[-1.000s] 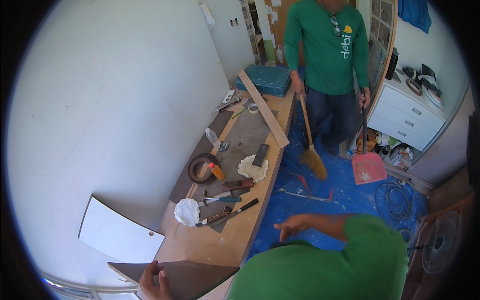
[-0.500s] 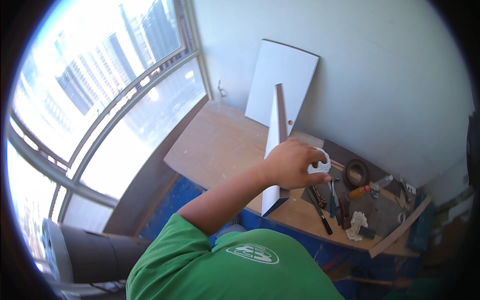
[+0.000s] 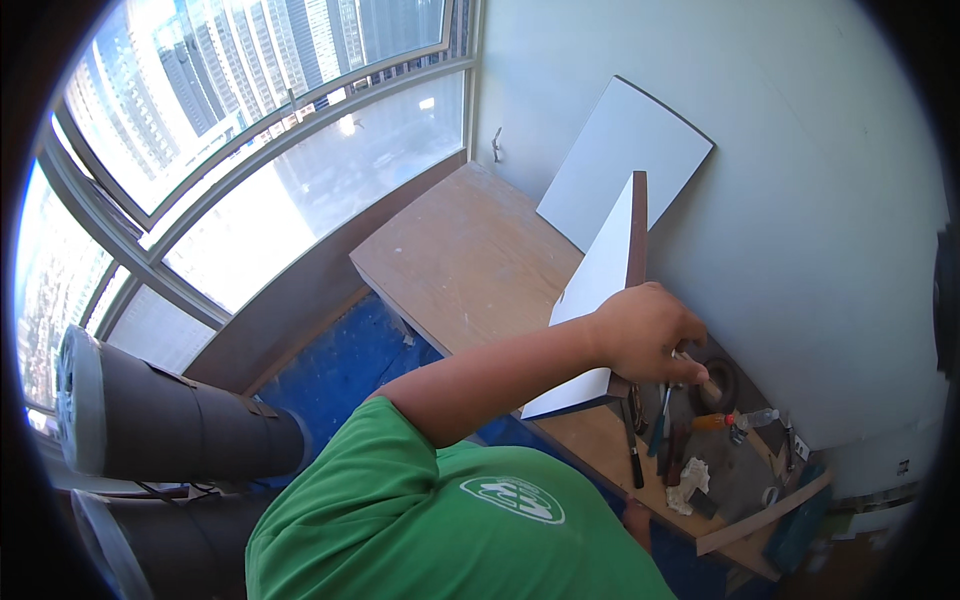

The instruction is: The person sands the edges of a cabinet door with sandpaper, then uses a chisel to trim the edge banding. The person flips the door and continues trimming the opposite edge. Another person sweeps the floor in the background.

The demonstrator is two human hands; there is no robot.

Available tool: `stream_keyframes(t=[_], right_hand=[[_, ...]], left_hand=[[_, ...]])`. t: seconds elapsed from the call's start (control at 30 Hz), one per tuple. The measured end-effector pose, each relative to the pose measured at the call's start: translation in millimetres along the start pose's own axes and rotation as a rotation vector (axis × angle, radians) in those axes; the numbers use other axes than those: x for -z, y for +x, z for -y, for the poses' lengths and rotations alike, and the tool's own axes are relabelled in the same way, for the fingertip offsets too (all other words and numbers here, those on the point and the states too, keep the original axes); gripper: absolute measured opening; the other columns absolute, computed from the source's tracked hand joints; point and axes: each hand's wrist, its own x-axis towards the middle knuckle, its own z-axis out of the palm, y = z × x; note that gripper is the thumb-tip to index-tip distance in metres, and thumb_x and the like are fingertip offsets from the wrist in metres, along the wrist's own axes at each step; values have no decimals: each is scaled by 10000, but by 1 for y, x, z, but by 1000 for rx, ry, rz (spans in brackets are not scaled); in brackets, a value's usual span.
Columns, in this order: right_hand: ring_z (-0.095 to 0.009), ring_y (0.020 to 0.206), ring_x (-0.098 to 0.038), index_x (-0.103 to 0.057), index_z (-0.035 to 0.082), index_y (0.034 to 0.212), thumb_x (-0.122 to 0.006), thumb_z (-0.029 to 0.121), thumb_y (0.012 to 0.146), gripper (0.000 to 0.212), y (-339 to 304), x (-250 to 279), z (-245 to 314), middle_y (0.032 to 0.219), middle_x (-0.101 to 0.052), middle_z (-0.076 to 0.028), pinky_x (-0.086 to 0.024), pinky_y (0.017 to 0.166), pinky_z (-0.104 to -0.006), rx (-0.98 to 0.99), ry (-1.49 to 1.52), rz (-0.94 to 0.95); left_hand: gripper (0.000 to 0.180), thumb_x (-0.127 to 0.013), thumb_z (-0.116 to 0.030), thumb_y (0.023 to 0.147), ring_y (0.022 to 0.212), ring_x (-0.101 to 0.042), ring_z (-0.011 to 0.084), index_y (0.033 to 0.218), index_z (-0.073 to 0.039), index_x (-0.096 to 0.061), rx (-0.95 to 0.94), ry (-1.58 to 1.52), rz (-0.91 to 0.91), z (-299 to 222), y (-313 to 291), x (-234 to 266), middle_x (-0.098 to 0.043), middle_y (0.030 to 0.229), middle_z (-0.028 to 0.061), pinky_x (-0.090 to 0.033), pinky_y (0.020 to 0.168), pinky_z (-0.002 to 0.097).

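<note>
My left hand (image 3: 655, 335) reaches across a white panel (image 3: 600, 270) that stands on its long edge on the wooden table (image 3: 450, 255). The panel's brown edge strip (image 3: 638, 225) faces up and right, close to my knuckles. My fingers curl around a white crumpled wad (image 3: 681, 355), of which only a sliver shows. Part of my right hand (image 3: 637, 518) appears low beside my green shirt; its fingers are mostly hidden.
A second white panel (image 3: 625, 150) leans against the wall. Right of my hand lie a brown tape roll (image 3: 728, 380), an orange bottle (image 3: 712, 421), a black-handled tool (image 3: 634, 450), a crumpled cream cloth (image 3: 687, 485) and a wooden strip (image 3: 765, 512). Grey rolls (image 3: 190, 410) stand left by the window.
My view has turned, so the table and panels sit differently. The standing panel now shows more of its white face. The wad is more hidden in my left hand; part of my right hand has appeared.
</note>
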Motion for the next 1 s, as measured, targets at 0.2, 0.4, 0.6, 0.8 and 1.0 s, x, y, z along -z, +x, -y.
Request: stream_keyframes(t=[0.2, 0.4, 0.6, 0.8, 1.0], right_hand=[[-345, 990, -751, -456, 25, 1514, -687, 124, 1024, 551, -3, -23, -4, 1299, -694, -238, -619, 748, -483, -83, 1, 144], [-338, 999, -750, -479, 26, 1482, -694, 134, 1022, 520, -5, -35, -12, 1285, -701, -229, -617, 767, -481, -158, 18, 160], [-331, 1008, -749, -501, 27, 1451, -701, 144, 1020, 489, -10, -36, -26, 1270, -707, -220, -615, 787, -478, -201, 53, 139], [-324, 1016, -749, -524, 28, 1419, -708, 153, 1018, 459, -14, -47, -36, 1256, -713, -212, -614, 806, -476, -219, 80, 149], [-317, 1025, -748, -547, 29, 1387, -715, 163, 1016, 429, -5, -66, -26, 1242, -720, -203, -612, 825, -473, -233, 80, 179]], left_hand=[[541, -718, -589, 949, 911, -760, 318, 1101, -77, -797, 12, 10, 24, -3, 2, 2, -793, 940, 103, -555, 881, 435], [506, -735, -560, 945, 934, -745, 319, 1112, -87, -794, -13, 18, 16, -4, 2, 3, -791, 932, 96, -517, 945, 433], [481, -732, -535, 924, 929, -744, 325, 1052, -77, -800, -43, 21, -10, -4, 5, -1, -776, 895, 109, -540, 918, 453], [522, -725, -573, 945, 933, -733, 329, 1135, -90, -782, -27, 22, 39, -6, 7, -2, -782, 932, 97, -487, 954, 438], [518, -740, -565, 933, 942, -735, 327, 1135, -90, -781, -22, 6, 41, -6, 9, -3, -780, 952, 110, -487, 954, 439]])
